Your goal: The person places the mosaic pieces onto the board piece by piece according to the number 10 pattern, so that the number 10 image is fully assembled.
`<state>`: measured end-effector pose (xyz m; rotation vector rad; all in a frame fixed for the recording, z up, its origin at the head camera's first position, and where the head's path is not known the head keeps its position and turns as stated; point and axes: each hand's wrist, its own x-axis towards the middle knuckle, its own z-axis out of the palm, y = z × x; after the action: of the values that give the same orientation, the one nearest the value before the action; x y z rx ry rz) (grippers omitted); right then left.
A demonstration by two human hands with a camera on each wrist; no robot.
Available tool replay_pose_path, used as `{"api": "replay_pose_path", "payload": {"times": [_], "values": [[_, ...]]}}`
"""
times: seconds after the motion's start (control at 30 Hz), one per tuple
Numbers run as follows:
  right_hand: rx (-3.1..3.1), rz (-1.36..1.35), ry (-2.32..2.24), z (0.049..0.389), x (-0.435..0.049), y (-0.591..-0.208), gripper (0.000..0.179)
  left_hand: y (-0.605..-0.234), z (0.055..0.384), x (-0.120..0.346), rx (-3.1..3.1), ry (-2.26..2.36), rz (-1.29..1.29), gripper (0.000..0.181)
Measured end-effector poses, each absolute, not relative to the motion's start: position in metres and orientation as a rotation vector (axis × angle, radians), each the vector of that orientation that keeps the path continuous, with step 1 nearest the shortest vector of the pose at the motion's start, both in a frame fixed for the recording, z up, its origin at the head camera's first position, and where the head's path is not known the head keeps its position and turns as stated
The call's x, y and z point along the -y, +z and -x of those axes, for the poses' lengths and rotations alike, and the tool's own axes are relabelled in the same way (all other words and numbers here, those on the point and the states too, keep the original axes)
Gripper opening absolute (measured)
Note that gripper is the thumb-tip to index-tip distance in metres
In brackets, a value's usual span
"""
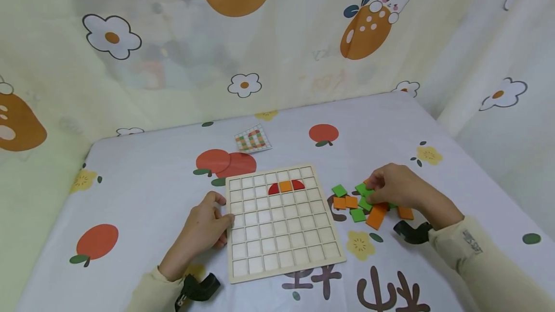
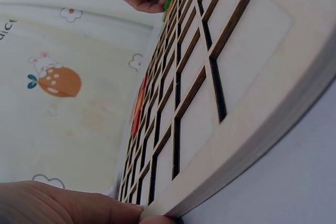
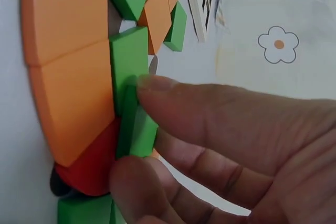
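Note:
A wooden grid board (image 1: 286, 269) lies flat on the table. In its upper rows sit an orange square (image 1: 285, 186) and, on either side, a red curved piece (image 1: 273, 188) and another red piece (image 1: 297, 185). My left hand (image 1: 201, 223) grips the board's left edge, its thumb against the rim. Right of the board, my right hand (image 1: 396, 187) is at a pile of coloured tiles. Between thumb and finger it pinches a green tile (image 3: 144, 135), seen close in the right wrist view. Orange tiles (image 3: 76, 98) and a red piece (image 3: 93, 163) lie beside it.
A small printed pattern card (image 1: 253, 139) lies behind the board. Loose green tiles (image 1: 358, 215) and orange tiles (image 1: 376, 216) spread between board and right hand. A patterned curtain (image 1: 173, 61) hangs at the table's far edge.

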<state>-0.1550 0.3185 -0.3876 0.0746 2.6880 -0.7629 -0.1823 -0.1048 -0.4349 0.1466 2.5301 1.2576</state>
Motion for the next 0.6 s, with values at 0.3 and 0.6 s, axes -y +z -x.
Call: {"api": "replay_pose_path", "payload": {"times": [0.3, 0.6], "values": [[-2.667, -0.098, -0.841, 0.1544, -0.3225, -0.3914, 0.026, -0.4356, 0.1825, 0.1053, -2.526, 1.272, -0.175, 0.033], [-2.659, -0.15, -0.863, 0.1547, -0.3232, -0.3931, 0.03, -0.4355, 0.1821, 0.1056, -2.522, 1.268, -0.172, 0.032]]}}
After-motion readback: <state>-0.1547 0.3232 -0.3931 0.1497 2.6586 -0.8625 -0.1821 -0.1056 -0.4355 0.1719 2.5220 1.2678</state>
